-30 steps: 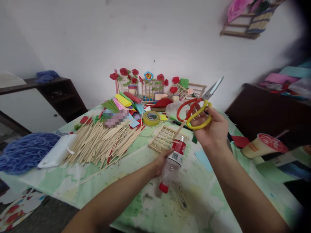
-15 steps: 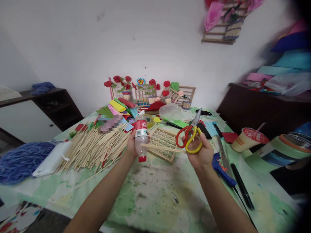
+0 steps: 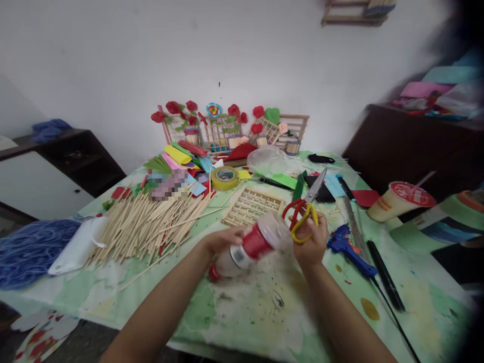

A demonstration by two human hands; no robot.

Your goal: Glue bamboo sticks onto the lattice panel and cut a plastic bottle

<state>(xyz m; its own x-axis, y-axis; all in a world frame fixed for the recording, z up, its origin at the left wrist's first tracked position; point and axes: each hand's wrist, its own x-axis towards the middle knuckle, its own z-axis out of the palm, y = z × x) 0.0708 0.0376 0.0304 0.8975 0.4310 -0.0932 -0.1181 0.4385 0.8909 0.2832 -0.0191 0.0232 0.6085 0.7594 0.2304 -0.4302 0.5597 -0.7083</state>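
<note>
My left hand is closed around a clear plastic bottle with a red and white label. The bottle lies tilted, its red cap at the lower left and its wide end at the upper right, a little blurred. In my right hand are scissors with one red and one yellow handle, blades pointing up and away. Behind the bottle a lattice of thin sticks lies flat on the table.
Loose wooden sticks, blue yarn and a white tool lie left. Tape and stick frames with red flowers are behind. On the right are a blue glue gun, a black pen and a drink cup.
The bottle has turned from upright to tilted and come lower and to the right, nearer my right hand. The thin sticks seen between my hands no longer show there. The view has shifted slightly.
</note>
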